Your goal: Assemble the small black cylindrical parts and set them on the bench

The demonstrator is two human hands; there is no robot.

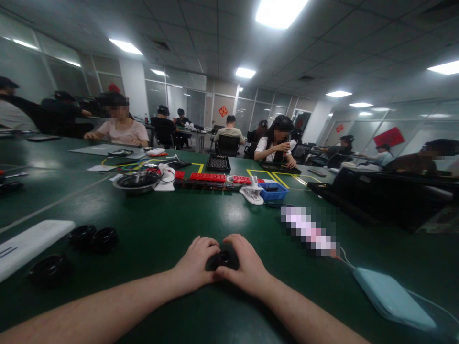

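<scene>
Both hands meet low in the middle of the head view, over the green table (158, 258). Between them is a small dark round part (224, 258) with a ring-shaped centre, its sides partly covered by fingers. My left hand (196, 258) curls around its left side, thumb toward me. From the right, my right hand (246, 262) wraps it in the same way, and the two thumbs nearly touch in front. To the left lie three glossy black round parts: a pair, one (82, 236) beside another (104, 239), and a nearer one (50, 270).
A white flat device (34, 243) lies at left. On the right are a blurred-out pinkish object (310, 230) and a light blue case (394, 297) with cables. Farther off stand a metal bowl (134, 187), a white clip (253, 192) and a blue bin (274, 192). Several people work beyond.
</scene>
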